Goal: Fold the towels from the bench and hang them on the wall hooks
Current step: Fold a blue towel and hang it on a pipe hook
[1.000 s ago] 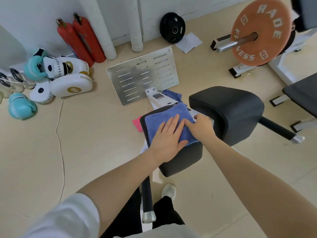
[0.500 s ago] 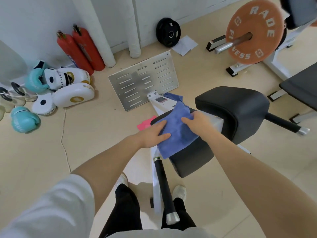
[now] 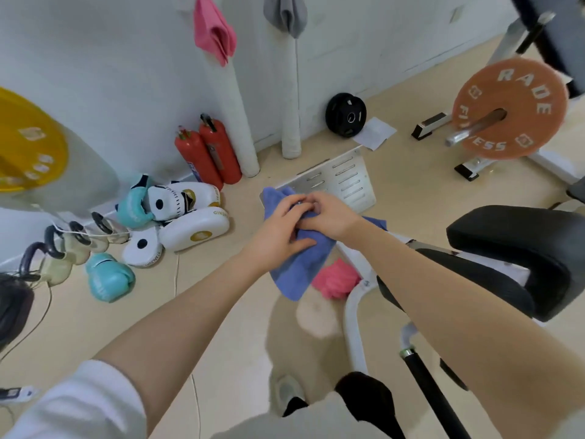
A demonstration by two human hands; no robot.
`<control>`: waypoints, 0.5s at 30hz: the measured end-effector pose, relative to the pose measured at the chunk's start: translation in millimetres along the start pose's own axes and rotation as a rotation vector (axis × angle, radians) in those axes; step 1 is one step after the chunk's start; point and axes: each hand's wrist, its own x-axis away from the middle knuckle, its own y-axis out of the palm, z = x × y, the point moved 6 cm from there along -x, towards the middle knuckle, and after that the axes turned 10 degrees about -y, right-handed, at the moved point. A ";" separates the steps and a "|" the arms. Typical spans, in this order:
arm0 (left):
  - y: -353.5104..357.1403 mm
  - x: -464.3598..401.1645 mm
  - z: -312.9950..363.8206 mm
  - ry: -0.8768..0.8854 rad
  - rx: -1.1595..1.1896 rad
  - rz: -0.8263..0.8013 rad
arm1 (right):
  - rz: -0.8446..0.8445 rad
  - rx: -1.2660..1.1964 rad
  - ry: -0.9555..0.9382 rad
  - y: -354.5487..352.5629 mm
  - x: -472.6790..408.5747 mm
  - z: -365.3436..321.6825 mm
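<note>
Both hands meet in mid-air over the floor, the left hand (image 3: 278,231) and right hand (image 3: 329,213) each gripping the blue towel (image 3: 297,267), which hangs folded below them. A pink towel (image 3: 335,282) lies by the bench (image 3: 512,248); another pink towel (image 3: 215,30) hangs on the wall.

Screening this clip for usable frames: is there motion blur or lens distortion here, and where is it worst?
Head view: strong wide-angle bending, the white padded posts lean and the forearms stretch toward the corners. Motion blur smears the yellow weight plate and the orange weight plate. Both hands, left hand and right hand, holding the blue towel, are slightly soft. Lighting is even, without glare.
</note>
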 end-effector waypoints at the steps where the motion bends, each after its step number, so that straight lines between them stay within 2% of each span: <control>1: -11.6 0.2 -6.4 -0.006 -0.019 0.036 | 0.000 -0.066 -0.024 3.7 -5.6 -11.8; 6: -55.9 -11.6 -29.2 -0.043 -0.029 0.092 | 0.018 -0.359 -0.002 10.1 -31.7 -33.6; 8: -74.3 -22.3 -38.2 -0.092 0.060 0.109 | 0.029 -0.542 0.026 9.2 -47.0 -35.8; 12: -110.3 -48.0 -54.1 -0.202 0.244 0.185 | 0.056 -0.725 -0.015 -0.7 -89.3 -50.1; 15: -142.1 -78.5 -63.2 -0.186 0.323 0.276 | 0.015 -0.839 -0.086 -8.6 -131.7 -61.2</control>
